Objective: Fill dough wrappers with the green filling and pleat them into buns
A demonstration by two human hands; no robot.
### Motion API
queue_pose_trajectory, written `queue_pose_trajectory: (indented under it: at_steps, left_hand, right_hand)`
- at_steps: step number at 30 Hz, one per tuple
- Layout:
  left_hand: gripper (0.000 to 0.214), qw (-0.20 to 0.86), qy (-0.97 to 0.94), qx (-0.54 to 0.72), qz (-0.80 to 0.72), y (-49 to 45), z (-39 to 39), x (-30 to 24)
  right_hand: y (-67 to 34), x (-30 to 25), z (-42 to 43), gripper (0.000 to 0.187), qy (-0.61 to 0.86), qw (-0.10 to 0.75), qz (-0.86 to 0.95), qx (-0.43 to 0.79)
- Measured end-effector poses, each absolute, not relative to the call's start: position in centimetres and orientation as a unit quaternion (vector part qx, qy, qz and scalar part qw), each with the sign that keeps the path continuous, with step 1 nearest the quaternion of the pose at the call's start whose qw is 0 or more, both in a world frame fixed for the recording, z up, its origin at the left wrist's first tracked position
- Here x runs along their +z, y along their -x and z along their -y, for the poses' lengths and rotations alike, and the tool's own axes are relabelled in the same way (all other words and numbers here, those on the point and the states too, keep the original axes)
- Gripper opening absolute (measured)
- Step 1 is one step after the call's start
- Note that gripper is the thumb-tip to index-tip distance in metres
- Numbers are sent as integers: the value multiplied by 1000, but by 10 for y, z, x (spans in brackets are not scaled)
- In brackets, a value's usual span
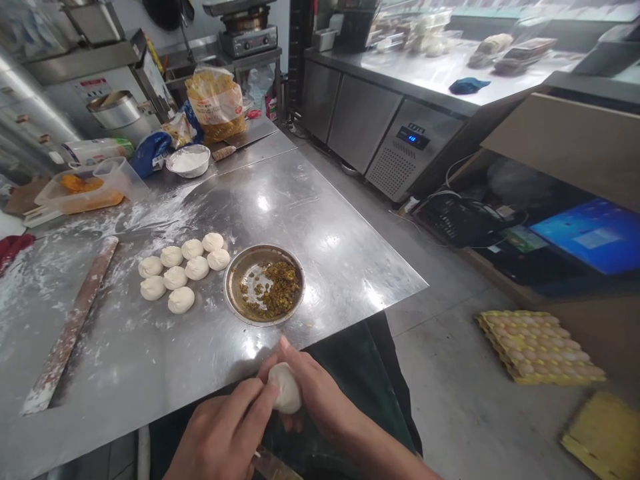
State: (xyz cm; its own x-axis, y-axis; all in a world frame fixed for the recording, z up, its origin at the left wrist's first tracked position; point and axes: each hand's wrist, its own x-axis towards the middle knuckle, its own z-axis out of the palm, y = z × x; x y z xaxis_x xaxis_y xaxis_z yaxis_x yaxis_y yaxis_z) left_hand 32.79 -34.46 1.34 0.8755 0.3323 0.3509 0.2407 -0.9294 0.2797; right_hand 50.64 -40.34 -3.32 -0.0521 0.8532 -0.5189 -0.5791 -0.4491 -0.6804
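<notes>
Both hands meet just below the near edge of the steel table point(325, 220). My right hand point(313, 390) cups a white ball of dough point(286, 387) with its fingers curled round it. My left hand point(225, 430) presses thumb and forefinger against the left side of the same ball. On the table above them stands a round metal bowl point(235, 267) with a little yellow-green filling point(275, 290) in it. Left of the bowl lie several finished dough balls point(175, 275) in two rows on the floured surface.
A long floured rolling pin point(73, 323) lies at the table's left. At the back stand a bowl of flour point(189, 161), a plastic tub point(80, 190) and a yellow bag point(216, 103). Egg trays point(537, 347) sit on the floor at right, near a blue screen point(593, 233).
</notes>
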Motion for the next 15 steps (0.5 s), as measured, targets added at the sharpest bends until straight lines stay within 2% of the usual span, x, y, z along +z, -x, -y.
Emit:
queue_pose_trajectory:
  at_steps: [4, 9, 12, 15]
  left_hand:
    - [30, 134, -945, 217, -206, -328, 348, 14]
    - [42, 106, -963, 193, -153, -324, 344, 10]
    - [38, 121, -958, 194, -171, -323, 345, 10]
    - [34, 148, -948, 202, -195, -325, 348, 9]
  right_hand:
    - [-505, -35, 403, 62, 442, 502, 149, 729]
    - [-500, -37, 404, 71, 468, 512, 118, 710]
    - [-501, -35, 405, 64, 438, 506, 125, 732]
    - [-501, -35, 405, 62, 471, 507, 141, 708]
